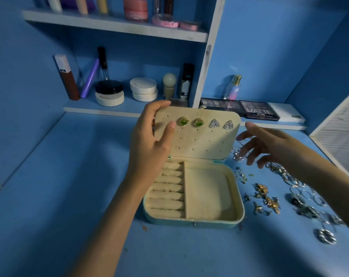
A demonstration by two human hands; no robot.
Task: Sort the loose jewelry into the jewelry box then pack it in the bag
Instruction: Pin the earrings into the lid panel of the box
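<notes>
The jewelry box [189,223] sits open on the blue surface [69,176]. The left hand [149,140] pinches the lid [199,142], thumb on the inner face and fingers over the top edge, which keeps the perforated panel upright for stud insertion. Two green studs [183,121] and two triangular studs [214,123] occupy its top row. The padded ring rolls [167,188] and the smooth, velvety compartment [207,194] hold nothing. The right hand [269,144] hovers, fingers loosely spread and holding nothing visible, over the loose jewelry [269,200]: tangled gold and silver metal pieces just right of the box.
</notes>
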